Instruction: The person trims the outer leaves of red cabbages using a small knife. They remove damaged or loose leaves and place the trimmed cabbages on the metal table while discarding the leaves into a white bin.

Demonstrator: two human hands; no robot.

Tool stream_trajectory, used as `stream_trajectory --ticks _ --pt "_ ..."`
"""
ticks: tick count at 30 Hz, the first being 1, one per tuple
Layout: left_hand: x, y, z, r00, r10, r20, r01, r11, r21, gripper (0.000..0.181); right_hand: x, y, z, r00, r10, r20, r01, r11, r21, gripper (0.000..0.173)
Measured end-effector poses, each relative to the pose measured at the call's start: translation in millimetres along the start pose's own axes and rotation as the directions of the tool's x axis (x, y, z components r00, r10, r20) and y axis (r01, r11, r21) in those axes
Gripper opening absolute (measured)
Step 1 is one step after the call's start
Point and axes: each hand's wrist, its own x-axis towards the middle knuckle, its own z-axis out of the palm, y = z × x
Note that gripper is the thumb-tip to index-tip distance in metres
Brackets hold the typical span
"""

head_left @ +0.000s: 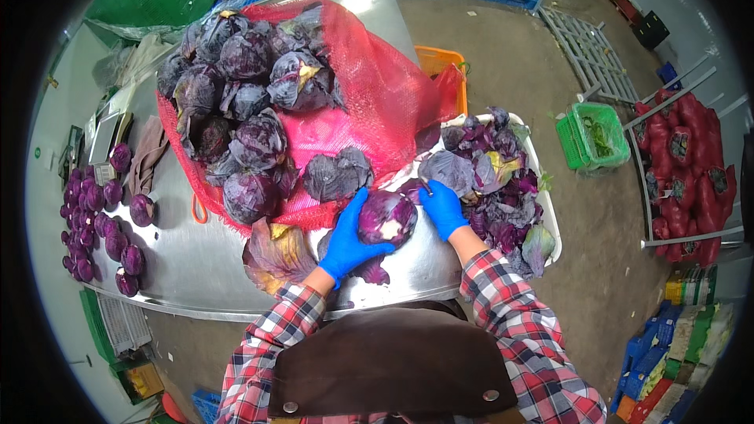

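Note:
My left hand [347,242], in a blue glove, grips a trimmed red cabbage head [387,219] with its pale cut stem facing me. Just right of the head, my gloved right hand [442,209] is closed around a small dark tool [426,186], mostly hidden by the fingers. A purple leaf [410,190] lies by those fingertips; whether they pinch it I cannot tell. Beyond both hands, untrimmed red cabbages [246,56] fill an opened red mesh sack [377,70]. Loose outer leaves [280,254] lie left of my left hand on the steel table [200,271].
Several trimmed cabbages [141,210] sit at the table's left, near a scale [107,138] and a brown cloth [147,156]. A white bin [551,212] of discarded leaves stands against the right edge. Behind it are an orange crate [439,59] and a green crate [574,144].

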Motion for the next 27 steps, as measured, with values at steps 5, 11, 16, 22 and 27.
stream_trajectory --ticks 5,11,16,22,27 --pt "-24 -3 2 0.982 -0.064 -0.179 0.067 0.998 0.012 0.119 9 -71 -67 0.793 0.399 0.461 -0.575 0.741 0.346 0.051" --pt "-17 7 13 0.963 -0.108 -0.246 0.124 0.991 0.051 0.116 -36 -105 -67 0.919 0.122 0.375 -0.234 0.935 0.269 0.042" --pt "-15 0 11 0.969 -0.091 -0.229 0.104 0.993 0.049 0.115 -28 -75 -43 0.898 0.302 0.32 -0.428 0.769 0.474 0.018" --pt "-25 2 2 0.971 -0.144 -0.19 0.127 0.987 -0.098 0.111 -29 -63 -56 0.899 0.318 0.302 -0.432 0.759 0.487 0.051" --pt "-20 6 19 0.923 -0.169 -0.346 0.21 0.974 0.084 0.113 -41 -136 -76 0.821 0.247 0.514 -0.476 0.793 0.379 0.094"
